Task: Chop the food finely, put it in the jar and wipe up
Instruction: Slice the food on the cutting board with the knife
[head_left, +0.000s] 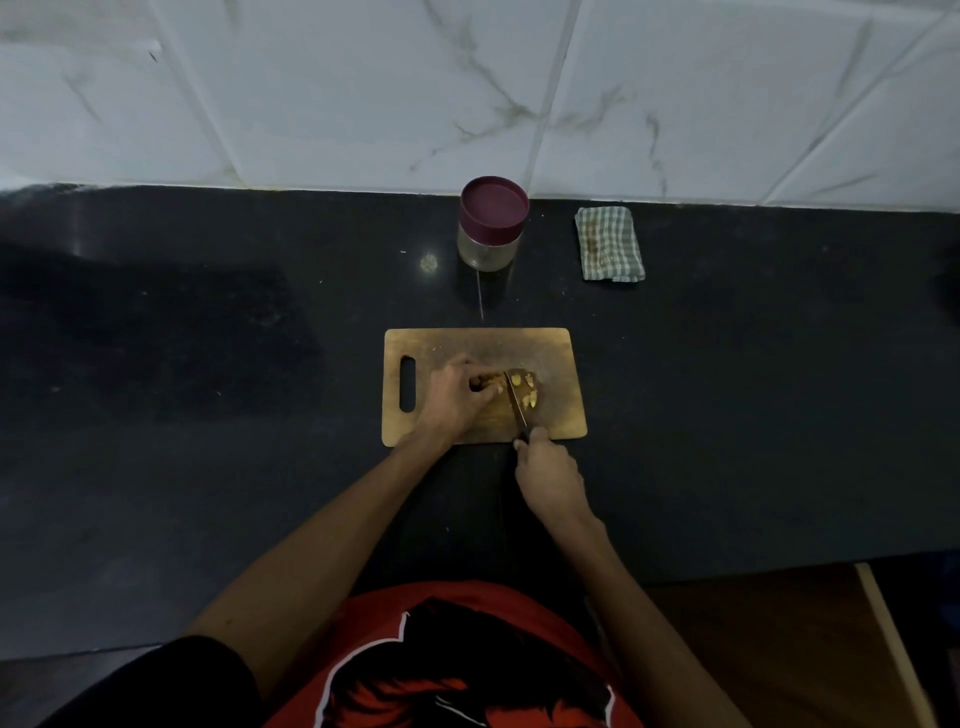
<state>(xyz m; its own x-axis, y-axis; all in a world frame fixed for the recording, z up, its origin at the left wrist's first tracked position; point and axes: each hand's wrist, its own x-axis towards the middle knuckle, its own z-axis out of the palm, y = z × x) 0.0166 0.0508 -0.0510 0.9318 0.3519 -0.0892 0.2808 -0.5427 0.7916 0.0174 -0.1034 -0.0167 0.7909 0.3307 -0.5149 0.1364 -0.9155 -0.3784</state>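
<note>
No writing could be read on anything. The food (523, 391) was pale yellow, in small chunks on the wooden cutting board (558, 364). The left hand (454, 397) curled its grip over an uncut piece; the right hand (548, 470) clamped the knife (516, 402), blade between piece and chunks. The maroon-lidded jar (491, 223) and checked cloth (609, 244) stood beyond on the counter (208, 364).

head camera, looking steeply down, counter (208, 364) close below.

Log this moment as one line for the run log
stage: chopping | left hand: holds food on board | right hand: grips knife | jar: lidded
</note>
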